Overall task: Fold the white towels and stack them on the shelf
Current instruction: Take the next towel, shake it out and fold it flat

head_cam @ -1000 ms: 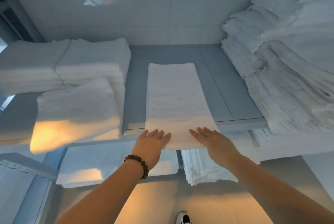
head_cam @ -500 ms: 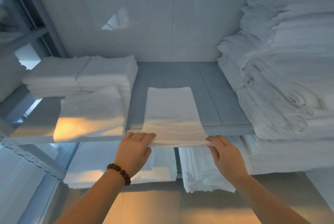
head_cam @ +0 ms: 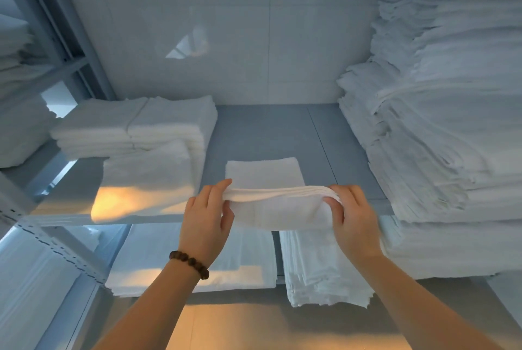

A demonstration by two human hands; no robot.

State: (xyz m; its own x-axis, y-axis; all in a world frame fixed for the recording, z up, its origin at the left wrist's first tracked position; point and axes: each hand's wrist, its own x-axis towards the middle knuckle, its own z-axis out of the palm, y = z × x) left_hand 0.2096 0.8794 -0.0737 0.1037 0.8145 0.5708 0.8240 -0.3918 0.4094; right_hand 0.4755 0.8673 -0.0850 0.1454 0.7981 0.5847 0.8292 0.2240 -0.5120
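Far L on the shelf [head_cam: 268,135], folded stacks [head_cam: 135,129] sit neat w/ a lower one in front; next the left hand [head_cam: 206,222], bead bracelet [head_cam: 189,263] on the wrist, pinches the L end of the white towel [head_cam: 279,208], fingers over, thumb under. Towel's mid-shelf at the front edge, near edge lifted, far part lying flat. Right hand [head_cam: 353,222] pinches the R end the same way, & a tall loose pile [head_cam: 437,123] fills the R side.
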